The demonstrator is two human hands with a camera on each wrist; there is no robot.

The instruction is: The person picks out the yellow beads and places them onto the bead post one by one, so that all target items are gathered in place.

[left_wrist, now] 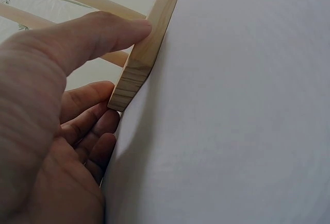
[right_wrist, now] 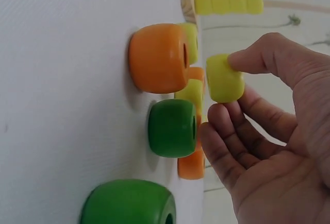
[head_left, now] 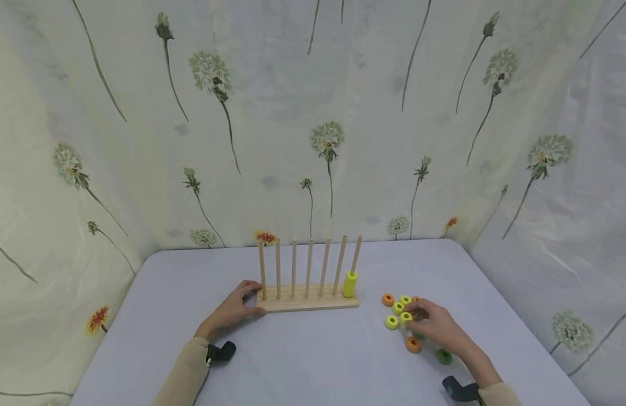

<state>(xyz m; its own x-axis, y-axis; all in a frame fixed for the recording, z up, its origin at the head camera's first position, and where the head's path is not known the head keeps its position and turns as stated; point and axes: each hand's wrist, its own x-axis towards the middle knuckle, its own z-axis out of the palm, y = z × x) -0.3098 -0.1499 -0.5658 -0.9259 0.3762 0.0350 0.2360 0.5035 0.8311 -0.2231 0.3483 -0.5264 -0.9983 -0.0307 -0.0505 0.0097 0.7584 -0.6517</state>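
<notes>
while one end of a wooden peg stand [head_left: 308, 305] is gripped between the left hand's [head_left: 233, 306] thumb and fingers, a yellow barrel-shaped bead [right_wrist: 225, 78] is pinched by the thumb and fingertips of the right hand [head_left: 437, 326], its spare fingers being loosely curled. the pinched bead is held just off the tabletop [head_left: 292, 361], well to the right of the stand. between the right fingertips and the body, an orange bead [head_left: 413, 345] and a green bead [head_left: 444, 356] are seen loose.

the step in hand is judged to be the picking of one bead, since four yellow beads [head_left: 349, 285] are already stacked on the end peg [head_left: 357, 254] farthest from the left fingers. by that reading, a raised carry leftward is called for, the hole to be lined up over the peg's tip.

the bead's hole is faced roughly upward in the head view; in the squat body no marked long axis is shown. the stand's long axis is laid from the left fingertips toward the right hand's side, its pegs pointed up.
</notes>
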